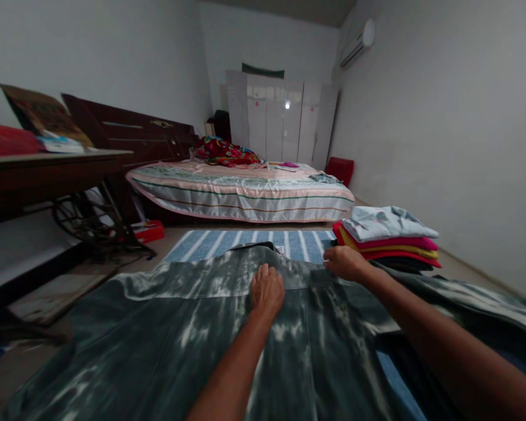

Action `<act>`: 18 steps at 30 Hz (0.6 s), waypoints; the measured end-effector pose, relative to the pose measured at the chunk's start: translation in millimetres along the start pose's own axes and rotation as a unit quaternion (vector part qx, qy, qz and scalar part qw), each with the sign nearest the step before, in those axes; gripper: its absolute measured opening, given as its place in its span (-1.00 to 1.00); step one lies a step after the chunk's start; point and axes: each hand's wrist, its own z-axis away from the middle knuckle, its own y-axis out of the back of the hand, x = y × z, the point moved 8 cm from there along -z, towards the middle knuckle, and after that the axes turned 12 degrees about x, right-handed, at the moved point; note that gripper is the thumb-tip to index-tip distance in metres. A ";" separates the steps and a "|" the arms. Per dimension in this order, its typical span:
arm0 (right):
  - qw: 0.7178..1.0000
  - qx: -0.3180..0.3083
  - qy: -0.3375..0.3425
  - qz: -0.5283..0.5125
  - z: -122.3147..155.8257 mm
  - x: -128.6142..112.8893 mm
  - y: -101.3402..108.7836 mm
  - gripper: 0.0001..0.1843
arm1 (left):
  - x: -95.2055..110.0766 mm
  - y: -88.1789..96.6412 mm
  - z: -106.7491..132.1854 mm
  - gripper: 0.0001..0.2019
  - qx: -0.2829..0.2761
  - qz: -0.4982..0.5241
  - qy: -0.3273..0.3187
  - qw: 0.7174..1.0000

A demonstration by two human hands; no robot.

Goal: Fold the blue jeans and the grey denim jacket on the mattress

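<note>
a dark grey-green cloth jacket with pale, streaky blotches (193, 333) lies spread across the foreground, its collar (267, 245) at the far edge, partly over a blue-and-white striped mat (201, 244). the left hand (267, 287) rests on the jacket just below the collar, fingers close together and bent; whether they grip the cloth i cannot tell. the right hand (344, 262) is at the jacket's far edge, right of the collar, fingers curled downward; their tips are hidden, so i cannot tell if they pinch it. just beyond that hand sits a folded stack of pale grey, magenta, mustard, red and black clothes (390, 234). at left stands a dark wooden table with an iron treadle wheel (48, 169). farther off are a bed with a pale striped sheet (245, 199), a bunched red floral quilt (228, 152) and a glossy white wardrobe (274, 120).
</note>
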 end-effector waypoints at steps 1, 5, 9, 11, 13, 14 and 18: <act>1.000 -0.016 0.005 -0.011 -10.0 -9.7 -14.2 -0.76 | -0.6 -8.2 1.4 -0.64 -0.001 0.002 -0.005 1.000; 0.995 -0.084 0.000 -0.047 -34.3 -17.9 -65.3 -0.67 | -4.2 -28.3 9.9 -0.57 -0.007 0.015 -0.018 1.000; 0.991 -0.121 0.002 -0.063 -35.7 -14.9 -82.0 -0.66 | -5.3 -33.5 12.3 -0.52 -0.023 0.021 -0.013 0.999; 0.992 -0.108 0.008 -0.058 -33.4 -16.9 -72.5 -0.72 | -5.1 -34.2 12.0 -0.50 -0.029 0.020 -0.012 0.999; 0.997 -0.066 0.014 -0.046 -31.3 -19.6 -56.4 -0.72 | -4.8 -34.7 12.0 -0.48 -0.032 0.022 -0.011 0.999; 0.998 -0.039 0.015 -0.038 -30.4 -20.3 -49.0 -0.70 | -4.6 -34.8 12.2 -0.46 -0.033 0.025 -0.011 0.999; 0.999 -0.025 -0.008 -0.021 -27.9 -14.2 -54.3 -0.73 | -3.8 -34.7 13.5 -0.43 -0.045 0.038 -0.013 0.998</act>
